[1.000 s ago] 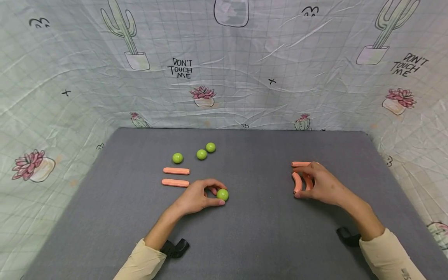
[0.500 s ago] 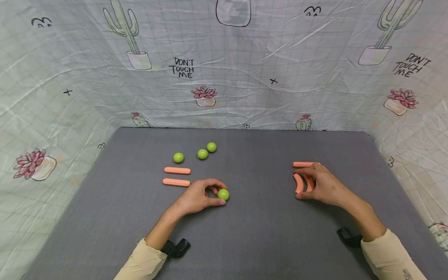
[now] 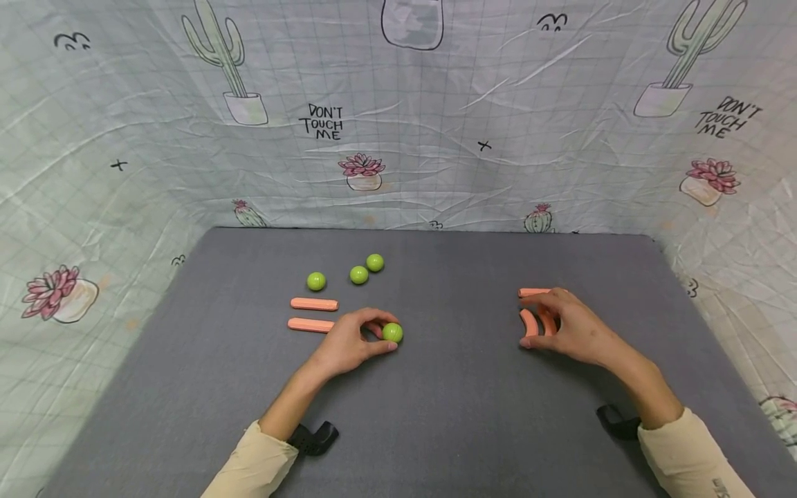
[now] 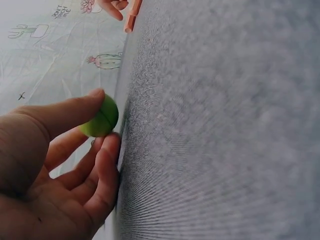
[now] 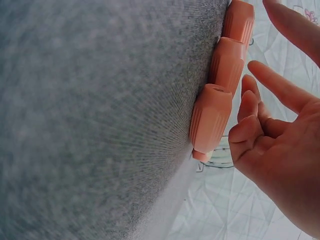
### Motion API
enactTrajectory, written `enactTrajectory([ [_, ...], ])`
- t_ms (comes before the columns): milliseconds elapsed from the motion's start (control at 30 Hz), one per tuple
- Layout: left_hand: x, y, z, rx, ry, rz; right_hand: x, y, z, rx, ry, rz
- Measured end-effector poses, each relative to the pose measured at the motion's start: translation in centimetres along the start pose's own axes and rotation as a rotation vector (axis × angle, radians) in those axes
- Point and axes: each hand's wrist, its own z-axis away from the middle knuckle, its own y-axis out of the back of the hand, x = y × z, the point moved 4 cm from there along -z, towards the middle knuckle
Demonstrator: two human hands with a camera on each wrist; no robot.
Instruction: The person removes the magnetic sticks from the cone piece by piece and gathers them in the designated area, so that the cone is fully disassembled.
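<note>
Left of the table's middle, my left hand (image 3: 349,344) pinches a shiny green ball (image 3: 392,333) between thumb and fingers. The left wrist view shows this ball (image 4: 101,119) close to the table surface, the thumb over one side. At the right, my right hand (image 3: 575,328) hovers around two curved orange pieces (image 3: 528,323), thumb and index finger spread at their ends. In the right wrist view the fingers (image 5: 280,87) stand apart from the ridged orange pieces (image 5: 211,117), which lie on the table. Behind that hand a straight orange stick (image 3: 533,292) is partly hidden.
Three more green balls (image 3: 316,281) lie at the back left of the grey table (image 3: 461,415). Just nearer are two straight orange sticks (image 3: 314,304), one partly covered by my left hand. A printed cloth (image 3: 423,111) hangs behind and at the sides.
The left hand has moved the green ball slightly up and to the left in the head view. The right thumb has shifted slightly upward at the near end of the curved pieces.
</note>
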Motion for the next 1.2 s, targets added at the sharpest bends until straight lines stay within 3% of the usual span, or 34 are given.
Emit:
enactTrajectory([
  [333,-0.6,0.8,-1.7,0.201,0.117,-0.042,0.0,0.1,-0.3,-0.042,-0.085,0.012],
  [467,-0.7,1.2,-2.4,0.253,0.147,-0.071,-0.3,-0.1,-0.7,-0.050,-0.108,-0.003],
  [700,-1.0,1.5,-3.2,0.311,0.212,-0.085,-0.7,-0.5,-1.7,-0.064,-0.136,-0.048],
  [933,-1.1,1.8,-3.6,0.332,0.229,-0.091,-1.2,-0.7,-2.4,-0.073,-0.176,-0.134],
  [1200,-1.0,2.0,-3.5,0.363,0.214,-0.125,-2.1,-1.2,-3.5,-0.022,-0.118,-0.143],
])
